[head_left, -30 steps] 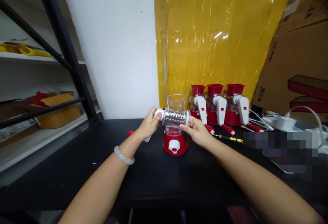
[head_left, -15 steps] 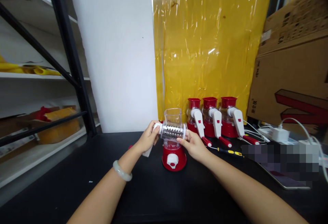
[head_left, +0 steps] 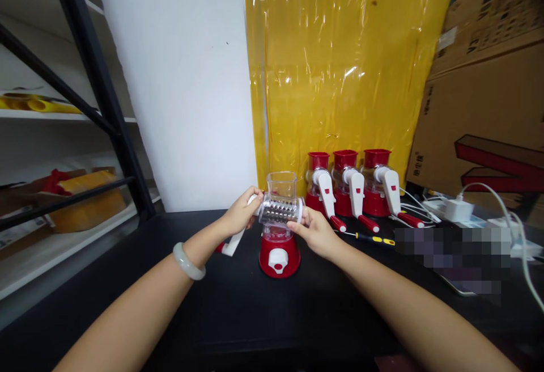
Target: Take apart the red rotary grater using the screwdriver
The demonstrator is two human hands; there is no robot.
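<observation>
A rotary grater stands upright in front of me, with a red base (head_left: 267, 263), a white knob (head_left: 278, 260) on its front and a clear hopper (head_left: 281, 182) on top. Its perforated metal drum (head_left: 279, 211) lies sideways in the clear body. On the left side, my left hand (head_left: 238, 213) is closed around the hub end of the white crank handle (head_left: 232, 245), whose red grip points down and left. My right hand (head_left: 317, 232) grips the drum's right end, thumb in front at the white rim; some of its fingers are hidden behind.
Three more graters with red hoppers, the nearest one (head_left: 318, 160) beside my right hand, stand at the back right. A yellow-and-black screwdriver (head_left: 374, 239), a white charger (head_left: 458, 210) with cables and a blurred flat device lie right. A large carton (head_left: 484, 105) and yellow curtain (head_left: 340, 77) rise behind.
The view has shifted, so the grater appears slightly higher and further left. More of the crank handle and its red grip now shows below my left hand. Both hands keep their hold.
</observation>
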